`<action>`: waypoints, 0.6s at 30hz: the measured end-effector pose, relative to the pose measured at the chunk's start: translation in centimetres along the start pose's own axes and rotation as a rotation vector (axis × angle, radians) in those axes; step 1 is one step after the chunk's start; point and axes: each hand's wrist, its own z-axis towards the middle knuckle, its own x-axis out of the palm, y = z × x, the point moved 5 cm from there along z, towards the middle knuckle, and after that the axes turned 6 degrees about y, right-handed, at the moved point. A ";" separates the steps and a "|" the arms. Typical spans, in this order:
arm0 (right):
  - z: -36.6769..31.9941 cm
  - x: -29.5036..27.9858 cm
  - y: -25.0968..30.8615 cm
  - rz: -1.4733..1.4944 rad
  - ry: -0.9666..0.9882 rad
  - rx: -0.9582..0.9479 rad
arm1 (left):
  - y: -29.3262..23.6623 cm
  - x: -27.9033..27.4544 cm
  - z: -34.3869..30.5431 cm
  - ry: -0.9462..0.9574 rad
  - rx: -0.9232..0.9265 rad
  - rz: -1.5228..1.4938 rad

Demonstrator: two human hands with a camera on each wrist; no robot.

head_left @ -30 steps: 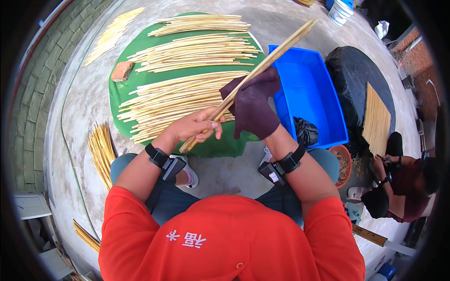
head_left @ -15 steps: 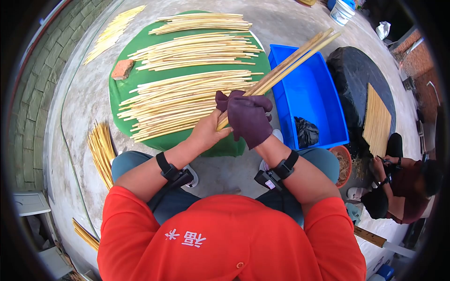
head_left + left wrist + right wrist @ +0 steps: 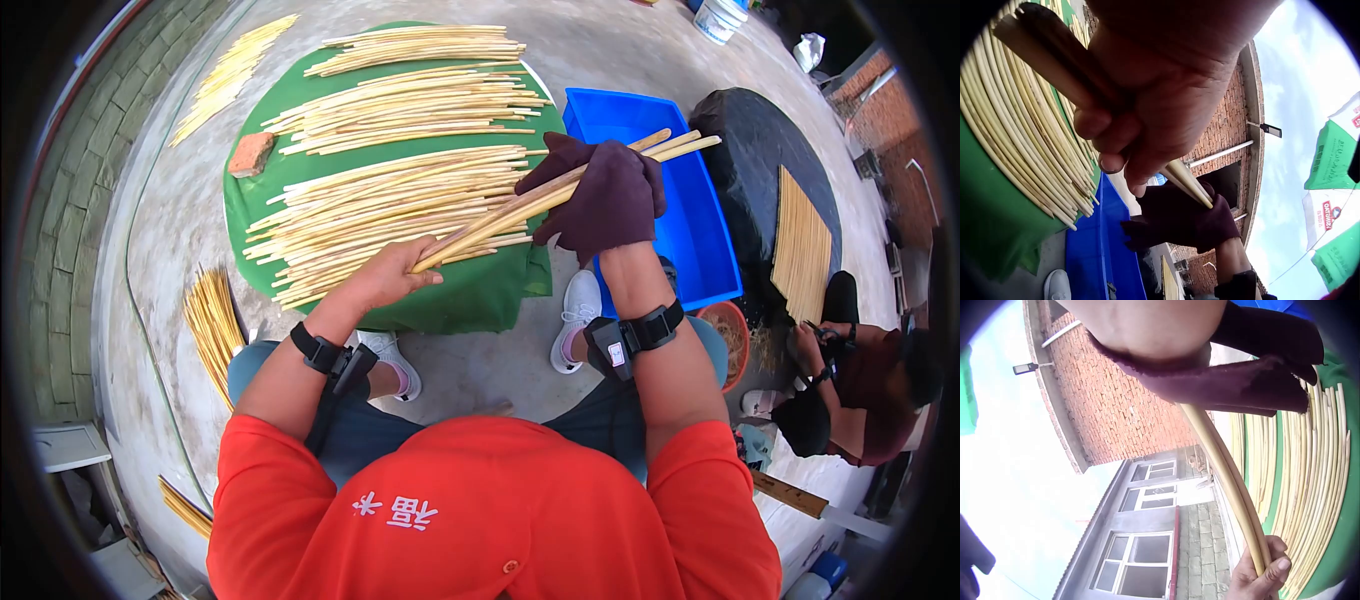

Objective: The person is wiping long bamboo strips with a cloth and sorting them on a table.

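Observation:
My left hand [image 3: 385,275] grips the near end of a few long, pale stalks [image 3: 490,225], its thumb laid along them. The stalks slant up to the right over the green cloth. Over my right hand [image 3: 1154,328] lies a dark purple cloth [image 3: 610,200], which wraps the stalks toward their far end and hides the fingers. Three stalk tips stick out beyond it, above the blue tub. In the left wrist view, the stalk ends [image 3: 1047,50] jut out behind the fist. The right wrist view shows the stalks running from the cloth down to the left hand.
Rows of stalks [image 3: 390,205] lie on a round green-covered surface [image 3: 480,310], with a brick [image 3: 250,155] at its left. To the right are a blue tub [image 3: 710,250], an orange basin [image 3: 735,335] and another person [image 3: 865,400] beside a stalk mat [image 3: 803,240]. More stalks [image 3: 210,320] lean at left.
The hands came together on the stalks, then drew apart. My right hand with the cloth has slid right toward the far end, and the stalks now lie at a flatter slant.

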 end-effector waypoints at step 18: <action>6.5 9.6 -7.6 -0.090 -0.288 -0.163 | 1.8 -1.2 0.4 0.115 0.094 -0.903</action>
